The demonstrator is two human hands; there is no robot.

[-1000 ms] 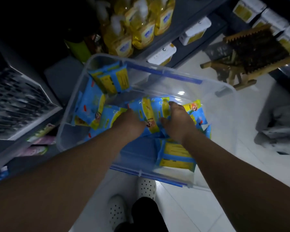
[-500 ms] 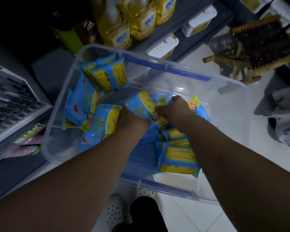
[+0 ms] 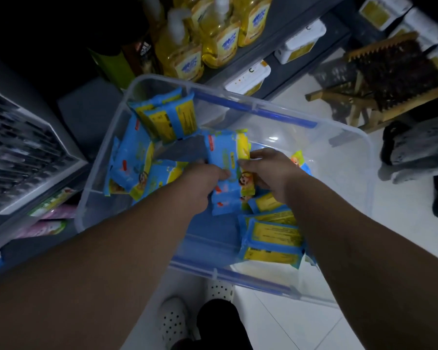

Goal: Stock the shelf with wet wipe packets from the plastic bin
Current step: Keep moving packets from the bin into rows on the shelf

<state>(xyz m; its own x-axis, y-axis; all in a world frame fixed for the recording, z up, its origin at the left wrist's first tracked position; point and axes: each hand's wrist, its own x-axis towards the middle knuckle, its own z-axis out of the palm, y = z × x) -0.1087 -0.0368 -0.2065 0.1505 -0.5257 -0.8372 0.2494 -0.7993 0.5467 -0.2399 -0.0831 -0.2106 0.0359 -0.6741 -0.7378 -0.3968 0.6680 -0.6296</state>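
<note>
A clear plastic bin [image 3: 352,137] with blue handles sits on the floor and holds several blue-and-yellow wet wipe packets. Both my hands are inside it. My left hand [image 3: 200,183] and my right hand [image 3: 268,170] grip a small stack of wet wipe packets [image 3: 225,152] from either side and hold it a little above the rest. More packets lean against the far left wall [image 3: 167,117], lie at the left [image 3: 132,168], and rest near the front [image 3: 271,238].
Grey shelves stand at the left [image 3: 23,157], with pink and green packs [image 3: 48,223] on a lower level. Yellow pump bottles [image 3: 213,39] and white boxes [image 3: 248,77] fill the shelf ahead. A wooden brush rack [image 3: 390,79] stands at the right on the white tiled floor.
My hands have closed round a stack of packets and lifted it up off the pile in the bin. The view has shifted slightly toward the shelf.
</note>
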